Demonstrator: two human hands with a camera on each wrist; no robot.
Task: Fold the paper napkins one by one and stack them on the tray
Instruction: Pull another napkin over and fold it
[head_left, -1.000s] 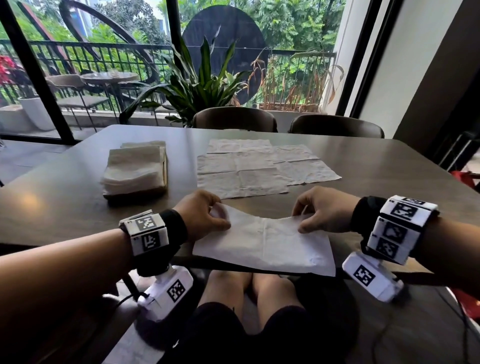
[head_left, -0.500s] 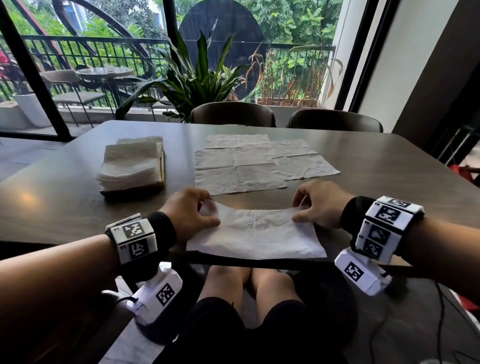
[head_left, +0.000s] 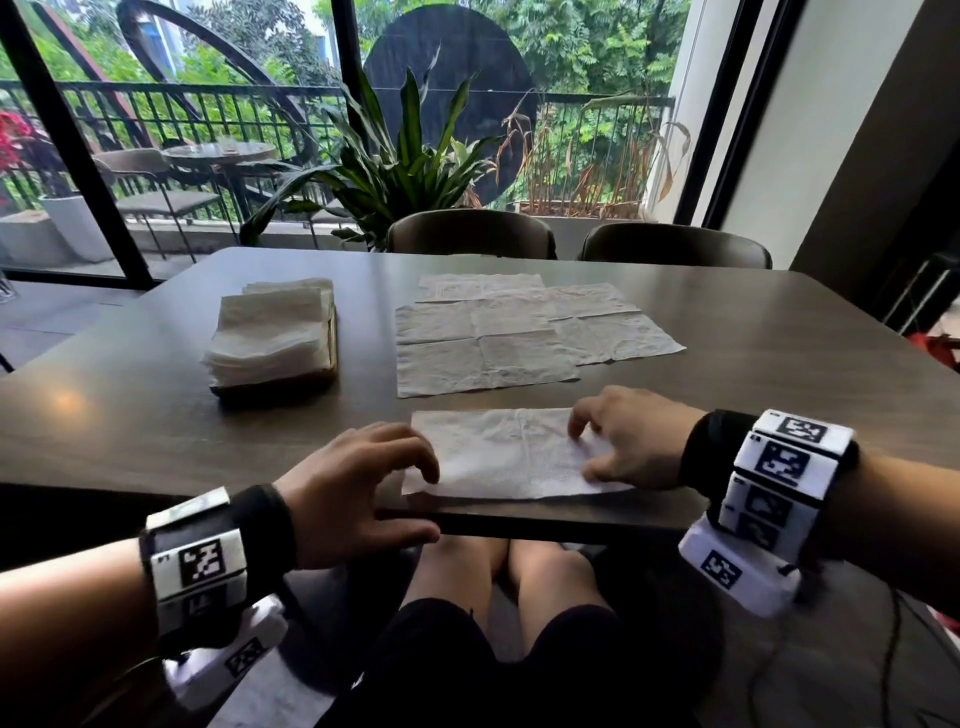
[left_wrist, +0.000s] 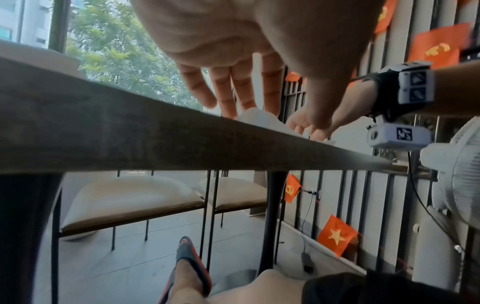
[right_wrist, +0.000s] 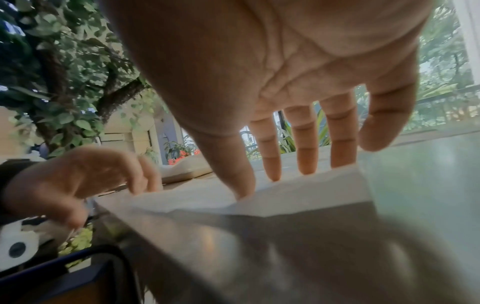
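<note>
A white paper napkin (head_left: 509, 452), folded in half, lies flat along the near table edge. My left hand (head_left: 410, 499) has relaxed, spread fingers whose tips touch the napkin's left end. My right hand (head_left: 584, 452) presses the right end with straight fingers (right_wrist: 306, 152) and thumb. The right wrist view shows the napkin (right_wrist: 285, 195) under those fingertips. A brown tray (head_left: 333, 338) at the left carries a stack of folded napkins (head_left: 270, 332). Several unfolded napkins (head_left: 493, 338) lie spread in the table's middle.
The dark wooden table (head_left: 779, 374) ends just under my wrists. Two chairs (head_left: 470, 234) stand at its far side before a potted plant and window. My knees show below the edge. A white fan (left_wrist: 457, 181) stands at the right.
Both hands brought the napkin's far edge toward me, folding it in half. They stopped pinching its corners and now lie flat on its two ends.
</note>
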